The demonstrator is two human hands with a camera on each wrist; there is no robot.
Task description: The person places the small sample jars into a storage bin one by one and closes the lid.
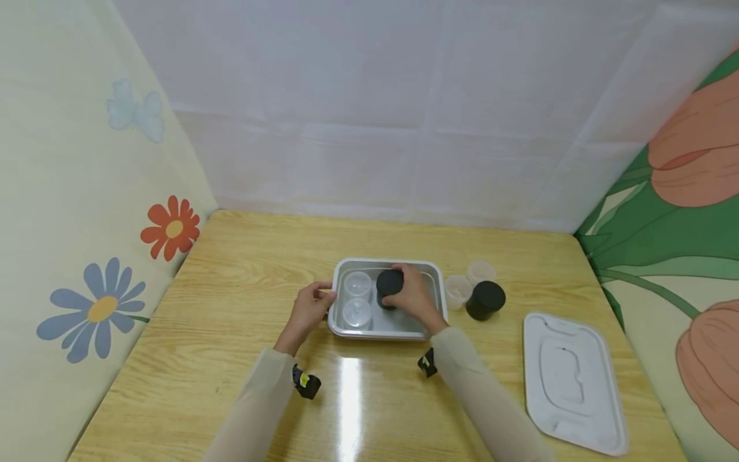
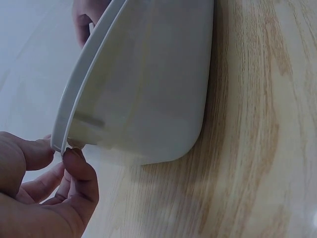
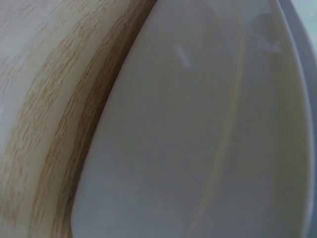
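One tray [image 1: 398, 328], rectangular, pale-walled, on a wood-grain table [image 1: 242, 269], its long axis running left to right before the person. One black canister [image 1: 389, 283], round-topped, inside the tray near mid-length, roughly upright; contact with the tray floor cannot be told. Right hand [image 1: 414, 296]: nearer of the two to this canister, reaching in over the tray's right end, thumb and fingers clamped about the canister from its right side. Left hand [image 1: 308, 310]: outside the tray's left end, thumb and fingertip pinching the rim, as the left wrist view confirms; the right wrist view shows only the tray's outer wall and table, no fingers. Two clear cups [image 1: 356, 312], one behind the other in the tray's left portion, between the left hand and the gripped canister, just beside the latter. Outside, just right of the tray: a second black canister [image 1: 485, 299] and two further clear containers [image 1: 458, 292], grouped close together. Farther right and nearer the person: one white lid [image 1: 568, 391], flat on the table.
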